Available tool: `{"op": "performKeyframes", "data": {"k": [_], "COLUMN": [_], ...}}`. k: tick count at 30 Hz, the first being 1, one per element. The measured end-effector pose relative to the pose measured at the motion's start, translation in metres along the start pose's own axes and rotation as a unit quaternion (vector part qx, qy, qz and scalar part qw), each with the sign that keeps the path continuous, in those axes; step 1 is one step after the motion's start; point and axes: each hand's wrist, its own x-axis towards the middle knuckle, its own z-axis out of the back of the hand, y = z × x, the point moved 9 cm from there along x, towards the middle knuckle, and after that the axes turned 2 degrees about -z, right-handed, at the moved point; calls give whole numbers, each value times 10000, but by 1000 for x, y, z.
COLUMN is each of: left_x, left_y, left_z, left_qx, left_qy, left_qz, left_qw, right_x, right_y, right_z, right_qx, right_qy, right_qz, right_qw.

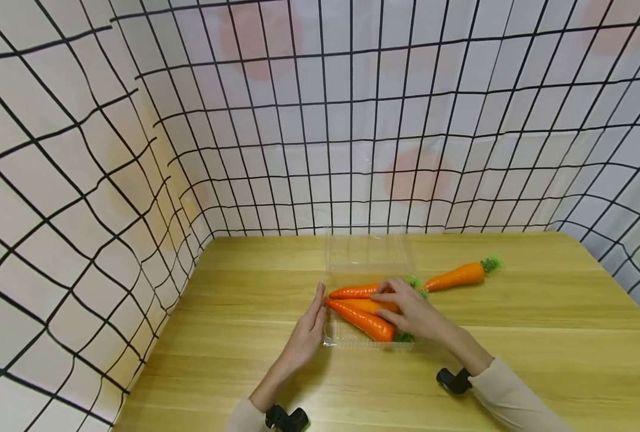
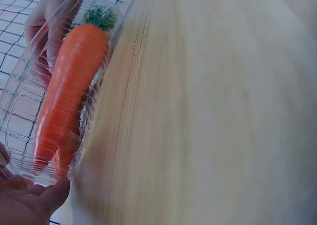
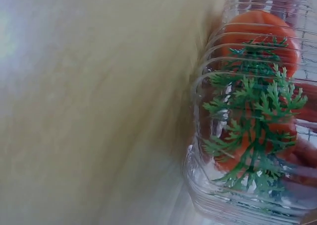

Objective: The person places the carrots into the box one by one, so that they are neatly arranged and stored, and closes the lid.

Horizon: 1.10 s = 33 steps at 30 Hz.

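Observation:
A clear plastic clamshell box [image 1: 337, 332] lies on the table with its lid [image 1: 368, 249] tipped back. Inside are three orange toy carrots with green leafy tops: a front carrot [image 1: 367, 321], a middle carrot [image 1: 364, 305] and a back carrot [image 1: 352, 292]. My right hand [image 1: 414, 313] reaches over the box and grips the middle carrot between thumb and fingers, covering its thick end. Straight fingers of my left hand [image 1: 305, 337] rest along the box's left side, by the carrot tips. In the right wrist view, leafy green tops [image 3: 255, 106] show through the ribbed wall.
Another carrot [image 1: 459, 276] lies on the wooden table [image 1: 233, 336] to the right of the box, its leaves pointing right. White cloth with a black grid [image 1: 352, 120] stands behind the table and on both sides. Dark cameras [image 1: 453, 381] sit at both wrists.

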Motion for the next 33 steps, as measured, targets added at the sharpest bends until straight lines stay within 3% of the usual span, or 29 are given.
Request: {"op": "performKeyframes", "data": {"k": [19,27,33], "left_x": [2,2,1], "left_y": [-4,-1,1], "left_z": [-1,-1,0], "left_qx": [-54,-4,40], "left_qy": [-19,-18,-48], "left_qz": [-21,-9,33], "left_qw": [10000,10000,10000], "right_x": [1,-2,-10], "right_y": [-1,9,-1], "right_z": [3,31,46], "right_qx": [238,237,107], "right_qy": [111,-413,-590], "right_qz": [-139,240,90], "right_qw": [9996,9986,9982]}}
